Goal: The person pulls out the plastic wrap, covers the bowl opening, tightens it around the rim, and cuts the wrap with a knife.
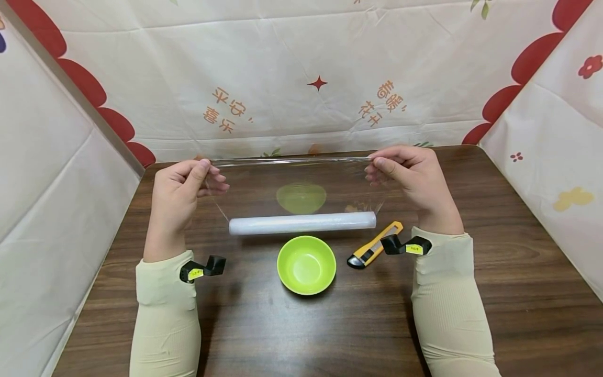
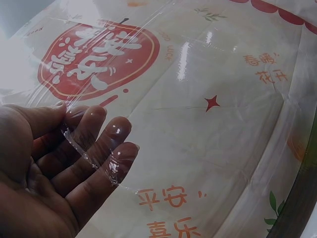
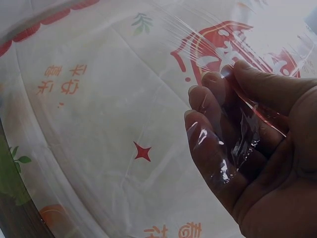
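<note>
A sheet of clear plastic wrap (image 1: 292,160) is stretched between both hands, running down to its white roll (image 1: 301,224). My left hand (image 1: 181,188) pinches one top corner between thumb and index finger, the other fingers loosely bent behind the film. At the opposite corner my right hand (image 1: 410,175) pinches the edge the same way. In the wrist views, shiny film lies across the fingers of the left hand (image 2: 69,158) and of the right hand (image 3: 247,134). On the near side of the roll stands a green bowl (image 1: 306,265), with nothing in it.
A yellow utility knife (image 1: 375,245) lies right of the bowl, close to the right sleeve. Beneath everything is a dark wooden table (image 1: 301,335). Printed cloth (image 1: 282,63) hangs behind the table and along both sides.
</note>
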A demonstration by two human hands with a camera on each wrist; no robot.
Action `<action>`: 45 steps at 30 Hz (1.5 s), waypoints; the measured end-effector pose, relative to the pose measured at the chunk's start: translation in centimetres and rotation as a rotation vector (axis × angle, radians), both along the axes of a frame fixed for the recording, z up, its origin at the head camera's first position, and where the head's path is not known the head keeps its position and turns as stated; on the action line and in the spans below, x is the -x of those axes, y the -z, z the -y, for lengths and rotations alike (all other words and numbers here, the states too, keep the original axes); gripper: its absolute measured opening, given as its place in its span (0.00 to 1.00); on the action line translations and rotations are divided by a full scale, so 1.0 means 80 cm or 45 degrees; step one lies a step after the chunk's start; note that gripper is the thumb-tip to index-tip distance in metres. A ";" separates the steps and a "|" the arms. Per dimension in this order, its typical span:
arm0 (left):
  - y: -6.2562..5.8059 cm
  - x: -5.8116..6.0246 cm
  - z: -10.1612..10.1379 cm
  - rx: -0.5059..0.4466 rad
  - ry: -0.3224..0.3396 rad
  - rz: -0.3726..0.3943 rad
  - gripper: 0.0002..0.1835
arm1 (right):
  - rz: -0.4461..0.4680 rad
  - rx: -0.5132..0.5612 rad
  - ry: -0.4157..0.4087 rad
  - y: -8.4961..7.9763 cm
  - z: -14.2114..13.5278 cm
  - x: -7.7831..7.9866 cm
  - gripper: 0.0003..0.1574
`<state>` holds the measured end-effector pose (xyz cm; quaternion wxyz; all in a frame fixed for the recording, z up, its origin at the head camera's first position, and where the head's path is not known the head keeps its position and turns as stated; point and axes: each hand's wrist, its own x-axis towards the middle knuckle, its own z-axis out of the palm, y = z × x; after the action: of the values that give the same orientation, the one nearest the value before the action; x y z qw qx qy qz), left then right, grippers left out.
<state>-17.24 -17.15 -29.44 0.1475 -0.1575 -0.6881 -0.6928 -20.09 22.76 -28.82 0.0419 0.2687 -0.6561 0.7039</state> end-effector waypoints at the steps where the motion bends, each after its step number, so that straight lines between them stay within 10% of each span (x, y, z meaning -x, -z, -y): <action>1: 0.000 0.000 0.000 0.000 0.002 -0.001 0.14 | 0.000 -0.002 0.004 0.000 0.000 0.000 0.08; 45: 0.003 0.001 0.001 0.040 -0.054 0.047 0.16 | 0.027 -0.064 0.028 0.006 0.001 0.003 0.09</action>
<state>-17.30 -17.22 -29.70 0.1469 -0.1323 -0.7047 -0.6815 -20.32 22.69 -29.32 0.0359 0.2551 -0.6770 0.6895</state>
